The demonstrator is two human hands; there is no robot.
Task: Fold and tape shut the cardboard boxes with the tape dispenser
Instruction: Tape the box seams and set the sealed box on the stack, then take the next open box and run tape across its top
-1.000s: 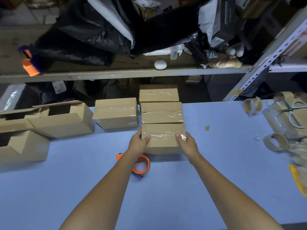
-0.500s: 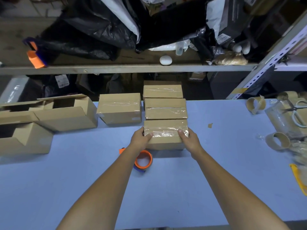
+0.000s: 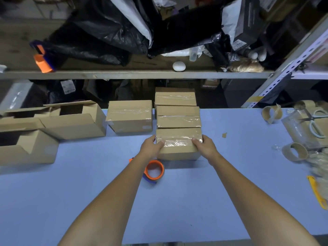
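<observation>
Taped box [image 3: 178, 139] clasped both ends by left grip [image 3: 150, 146], right grip [image 3: 204, 147]; tape dispenser [image 3: 155, 170] pt hidden behind left forearm.

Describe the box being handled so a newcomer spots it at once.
On the blue table, taped cardboard boxes line up from the far edge toward the person. Take the nearest taped box in that line. Only it has the left hand and right hand gripping its ends, with the orange tape dispenser beside it.

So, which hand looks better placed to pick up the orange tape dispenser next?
Probably the left hand: the tape dispenser lies on the table right by its wrist, while the right hand grips the other end of the taped box.
</observation>
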